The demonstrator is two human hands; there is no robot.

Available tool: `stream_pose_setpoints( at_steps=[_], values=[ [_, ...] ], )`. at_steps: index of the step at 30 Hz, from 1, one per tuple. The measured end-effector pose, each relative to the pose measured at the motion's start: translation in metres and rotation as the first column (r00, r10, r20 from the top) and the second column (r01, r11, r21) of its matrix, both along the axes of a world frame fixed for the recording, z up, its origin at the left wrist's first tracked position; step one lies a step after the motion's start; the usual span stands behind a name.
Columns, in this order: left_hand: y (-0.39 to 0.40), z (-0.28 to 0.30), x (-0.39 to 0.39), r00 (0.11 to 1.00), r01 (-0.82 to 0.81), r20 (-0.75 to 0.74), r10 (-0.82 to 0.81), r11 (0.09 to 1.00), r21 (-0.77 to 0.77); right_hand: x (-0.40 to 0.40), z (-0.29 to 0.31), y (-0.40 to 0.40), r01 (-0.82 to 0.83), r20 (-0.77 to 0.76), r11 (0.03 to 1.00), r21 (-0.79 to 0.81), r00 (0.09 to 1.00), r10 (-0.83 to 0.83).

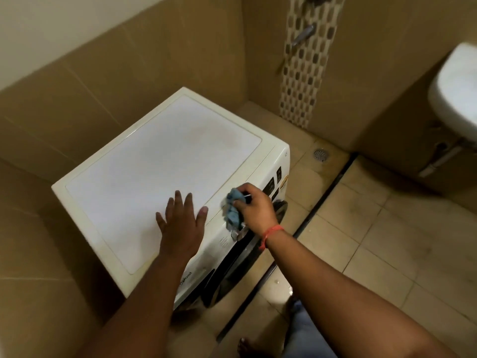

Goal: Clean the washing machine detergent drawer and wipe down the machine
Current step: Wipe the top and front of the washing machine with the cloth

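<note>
The right hand clenches a soft, crumpled blue cloth, likely light and pliable, at the white front-loading washing machine's top front edge; the left hand lies released, flat on its lid.

Blue cloth is gripped by right hand at washing machine front edge; left hand is laid flat on top.

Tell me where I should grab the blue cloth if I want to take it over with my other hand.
Take the blue cloth by its loose lower end, which hangs free below the right hand against the washing machine front. Come from the left, where the left hand rests flat on top; the upper part is bunched inside the right fist.
</note>
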State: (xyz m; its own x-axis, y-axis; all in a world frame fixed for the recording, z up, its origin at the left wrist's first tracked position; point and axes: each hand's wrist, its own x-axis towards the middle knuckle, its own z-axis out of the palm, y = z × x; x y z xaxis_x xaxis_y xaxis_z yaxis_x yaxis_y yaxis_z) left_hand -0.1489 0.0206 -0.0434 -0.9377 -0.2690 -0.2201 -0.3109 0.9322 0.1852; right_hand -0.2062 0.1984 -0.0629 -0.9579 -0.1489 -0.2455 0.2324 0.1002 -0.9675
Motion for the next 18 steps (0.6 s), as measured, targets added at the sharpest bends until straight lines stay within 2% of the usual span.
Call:
stream_pose_setpoints(
  at_steps=[3, 5, 6, 8, 9, 10, 11, 12, 14, 16, 18],
  values=[
    [0.025, 0.018, -0.010, 0.997, 0.021, -0.078, -0.013, 0.994, 0.103, 0.000, 0.034, 0.004, 0.050, 0.083, 0.963, -0.264, 0.996, -0.029],
    [0.039, 0.037, -0.013, 0.992, -0.045, -0.091, 0.084, 0.929, 0.366, 0.010, 0.051, 0.015, 0.152, 0.233, 0.852, -0.501, 0.972, -0.037],
    [0.045, 0.047, -0.015, 0.986, -0.117, -0.034, 0.162, 0.827, 0.550, 0.016, 0.057, 0.022, 0.187, 0.289, 0.782, -0.595, 0.957, -0.008],
    [0.058, 0.060, -0.015, 0.952, -0.282, 0.188, 0.241, 0.460, 0.842, 0.029, 0.066, 0.038, 0.250, 0.361, 0.648, -0.719, 0.932, 0.042],
    [0.064, 0.064, -0.013, 0.933, -0.343, 0.288, 0.217, 0.290, 0.893, 0.036, 0.070, 0.047, 0.274, 0.383, 0.603, -0.749, 0.922, 0.057],
    [0.072, 0.070, -0.010, 0.920, -0.381, 0.354, 0.171, 0.170, 0.909, 0.042, 0.077, 0.056, 0.298, 0.402, 0.570, -0.766, 0.913, 0.063],
    [0.080, 0.075, -0.008, 0.919, -0.388, 0.375, 0.124, 0.101, 0.916, 0.049, 0.083, 0.064, 0.310, 0.409, 0.550, -0.776, 0.911, 0.063],
    [0.087, 0.079, -0.005, 0.922, -0.385, 0.380, 0.081, 0.061, 0.921, 0.054, 0.088, 0.072, 0.302, 0.404, 0.552, -0.777, 0.912, 0.070],
    [0.102, 0.087, -0.001, 0.942, -0.336, 0.336, 0.005, 0.030, 0.941, 0.065, 0.099, 0.087, 0.255, 0.355, 0.649, -0.717, 0.934, 0.025],
    [0.116, 0.092, 0.001, 0.963, -0.256, 0.261, -0.060, 0.072, 0.964, 0.071, 0.107, 0.102, 0.228, 0.281, 0.781, -0.581, 0.957, -0.070],
    [0.128, 0.096, 0.002, 0.971, -0.215, 0.228, -0.075, 0.153, 0.965, 0.071, 0.111, 0.116, 0.247, 0.254, 0.855, -0.455, 0.957, -0.141]
  ],
)
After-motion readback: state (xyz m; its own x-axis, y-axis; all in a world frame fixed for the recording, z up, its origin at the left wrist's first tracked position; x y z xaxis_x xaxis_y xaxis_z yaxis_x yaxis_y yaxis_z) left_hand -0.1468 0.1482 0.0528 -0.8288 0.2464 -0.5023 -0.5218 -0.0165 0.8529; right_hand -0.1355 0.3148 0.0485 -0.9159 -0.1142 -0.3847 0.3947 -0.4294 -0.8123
